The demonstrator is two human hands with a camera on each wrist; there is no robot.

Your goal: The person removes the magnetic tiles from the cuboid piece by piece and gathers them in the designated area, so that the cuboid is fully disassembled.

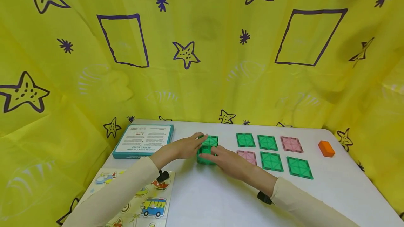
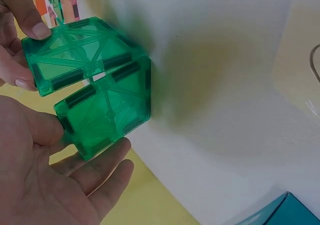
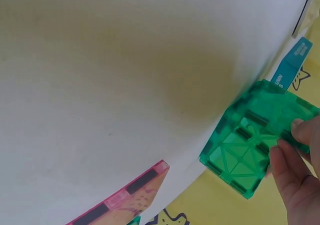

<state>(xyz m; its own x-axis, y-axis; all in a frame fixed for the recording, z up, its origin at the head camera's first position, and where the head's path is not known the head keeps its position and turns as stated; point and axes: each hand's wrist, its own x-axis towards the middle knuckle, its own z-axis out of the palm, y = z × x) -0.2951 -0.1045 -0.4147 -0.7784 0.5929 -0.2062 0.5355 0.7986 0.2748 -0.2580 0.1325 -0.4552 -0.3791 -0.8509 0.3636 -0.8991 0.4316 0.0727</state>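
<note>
Translucent green square plastic tiles (image 2: 112, 105), angled together over white desk (image 1: 199, 199) between your hands, right of teal-and-white rectangular box (image 1: 143, 140). Your left grip (image 1: 189, 147) pinches one tile, your right grip (image 1: 224, 159) another; wedge-shaped gap shows. Best approach, likely: steady left tile, align edges, ease gap closed, fingertips clear.

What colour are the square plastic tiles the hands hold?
Translucent green tiles, clearest in the left wrist view.
</note>
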